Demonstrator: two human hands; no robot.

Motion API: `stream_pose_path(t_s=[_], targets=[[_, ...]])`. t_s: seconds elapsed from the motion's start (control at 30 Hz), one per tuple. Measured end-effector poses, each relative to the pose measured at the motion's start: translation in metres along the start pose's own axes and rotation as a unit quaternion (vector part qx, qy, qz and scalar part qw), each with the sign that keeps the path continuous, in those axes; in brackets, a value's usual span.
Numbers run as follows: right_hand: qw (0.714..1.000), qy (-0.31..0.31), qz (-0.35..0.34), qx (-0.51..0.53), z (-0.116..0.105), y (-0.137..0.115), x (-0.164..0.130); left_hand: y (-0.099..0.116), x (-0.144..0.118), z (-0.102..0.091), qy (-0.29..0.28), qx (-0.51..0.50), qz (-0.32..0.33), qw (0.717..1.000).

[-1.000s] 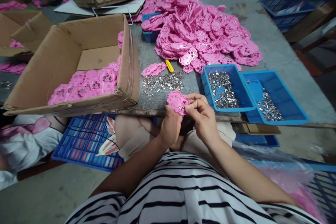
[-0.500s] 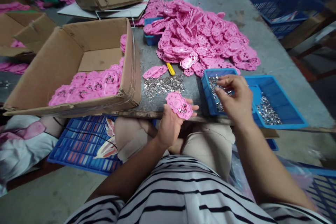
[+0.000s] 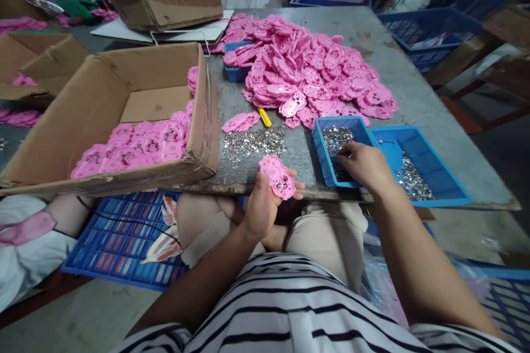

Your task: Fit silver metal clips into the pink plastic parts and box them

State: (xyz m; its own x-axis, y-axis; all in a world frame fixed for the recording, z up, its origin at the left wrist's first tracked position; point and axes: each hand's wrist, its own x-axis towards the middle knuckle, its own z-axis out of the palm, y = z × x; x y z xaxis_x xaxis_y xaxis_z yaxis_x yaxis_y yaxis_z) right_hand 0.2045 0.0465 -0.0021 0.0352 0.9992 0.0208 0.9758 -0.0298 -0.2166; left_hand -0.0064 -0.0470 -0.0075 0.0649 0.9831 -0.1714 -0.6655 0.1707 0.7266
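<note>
My left hand (image 3: pixel 263 207) holds a pink plastic piece (image 3: pixel 276 175) in front of the table's near edge, thumb on one side and fingertips showing past the other. Small shiny metal bits sit in the piece's lower part. My right hand (image 3: pixel 364 164) reaches into a small blue bin (image 3: pixel 325 168) of small silvery metal parts (image 3: pixel 337 138). Its fingers are bent together among the parts; what lies between the fingertips, if anything, is too small to make out. A shallow blue tray (image 3: pixel 449 190) with more metal parts (image 3: pixel 414 179) stands just right of that bin.
A big heap of pink pieces (image 3: pixel 306 66) covers the table's middle. Loose metal parts (image 3: pixel 254 143) and a yellow-handled tool (image 3: pixel 264 117) lie before it. At left stands an open cardboard box (image 3: pixel 161 172) with pink pieces inside. A blue crate (image 3: pixel 103 242) sits below.
My right hand has gone down into the small blue bin, from just above it. My left hand keeps the pink piece, tilted slightly differently. The whole view has shifted a little.
</note>
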Motion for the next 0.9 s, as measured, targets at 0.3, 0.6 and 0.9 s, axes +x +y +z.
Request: stream_pose_path(t_s=[0.3,0.6,0.9], targets=[[0.934,0.092,-0.079,0.336,-0.012,-0.022,-0.028,-0.007,0.004,-0.003,0.045,0.094,-0.018,0.994],[0.87,0.047,-0.203,0.447,0.023,-0.073,-0.063,-0.01,0.01,0.0,0.097,0.104,0.019,0.99],[0.886,0.135,-0.274,0.349,0.028,-0.074,-0.073,-0.009,0.011,0.003,0.134,0.085,0.036,0.987]])
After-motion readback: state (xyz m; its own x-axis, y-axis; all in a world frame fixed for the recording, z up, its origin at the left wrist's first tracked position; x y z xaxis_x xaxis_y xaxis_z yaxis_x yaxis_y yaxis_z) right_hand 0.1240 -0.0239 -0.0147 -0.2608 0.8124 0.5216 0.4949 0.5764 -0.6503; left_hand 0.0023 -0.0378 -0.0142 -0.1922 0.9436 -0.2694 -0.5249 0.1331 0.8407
